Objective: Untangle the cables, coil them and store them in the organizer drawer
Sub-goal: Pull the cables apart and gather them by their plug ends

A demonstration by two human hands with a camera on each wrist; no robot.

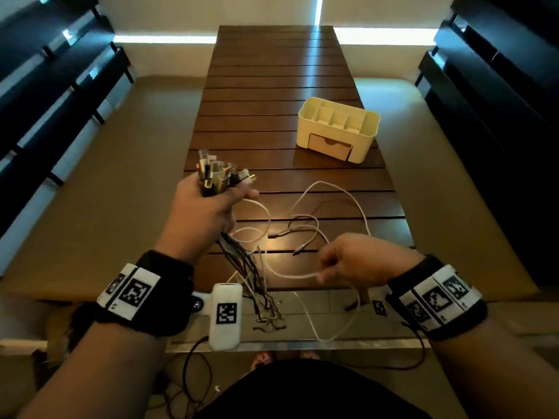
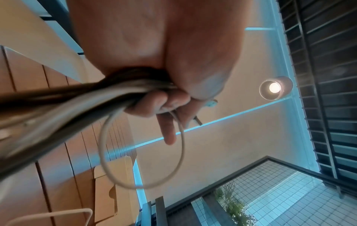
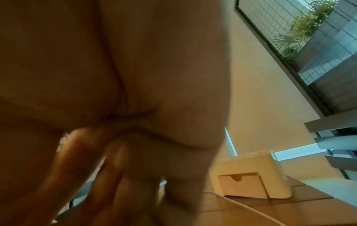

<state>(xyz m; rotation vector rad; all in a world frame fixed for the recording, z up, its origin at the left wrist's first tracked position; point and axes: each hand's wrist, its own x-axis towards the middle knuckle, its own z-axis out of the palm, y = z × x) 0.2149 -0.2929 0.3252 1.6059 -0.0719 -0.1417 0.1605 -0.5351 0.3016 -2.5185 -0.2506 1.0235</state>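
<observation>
The left hand point(image 1: 208, 207) clenches the dark bundle of cables point(image 1: 217, 176) upright, while the right hand point(image 1: 360, 261) pinches the thin white cable point(image 1: 290, 275) running sideways from that bundle over the slatted wooden table point(image 1: 272, 101).

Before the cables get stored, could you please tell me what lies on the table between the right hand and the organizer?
In the head view, loose loops of white cable lie on the slatted table between the right hand and the organizer.
</observation>
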